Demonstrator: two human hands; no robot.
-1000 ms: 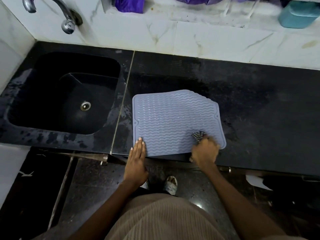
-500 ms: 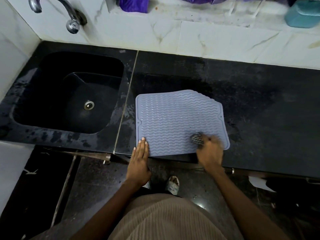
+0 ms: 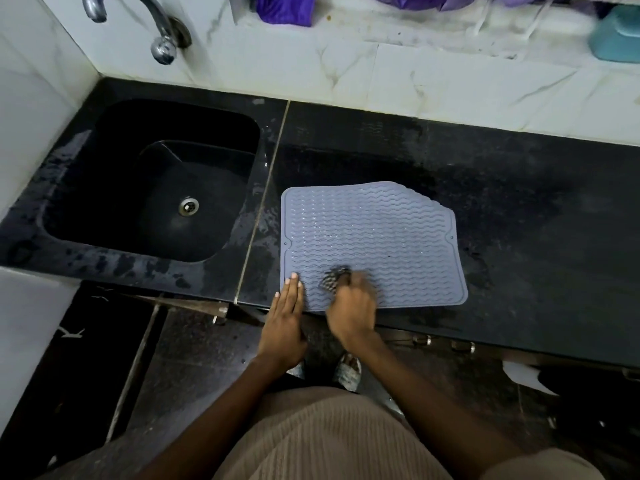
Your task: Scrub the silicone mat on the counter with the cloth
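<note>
My right hand (image 3: 349,311) clutched the cloth (image 3: 333,278) on the silicone mat (image 3: 372,237). My left hand (image 3: 285,315) lay flat, fingers spread on its near-left corner. The mat's long axis ran along the counter (image 3: 536,237).

A black sink (image 3: 86,188) is sunk into the wet dark worktop (image 3: 519,216), its steel drain (image 3: 188,206) shining at the bottom. A chrome tap (image 3: 162,26) juts from the white marble wall (image 3: 398,74). Purple cloth (image 3: 285,8) hangs above, and a teal container (image 3: 616,36) sits at the far right.

Right hand (image 3: 349,306) presses cloth (image 3: 333,279) on mat (image 3: 381,237); left hand (image 3: 284,317) flat.
</note>
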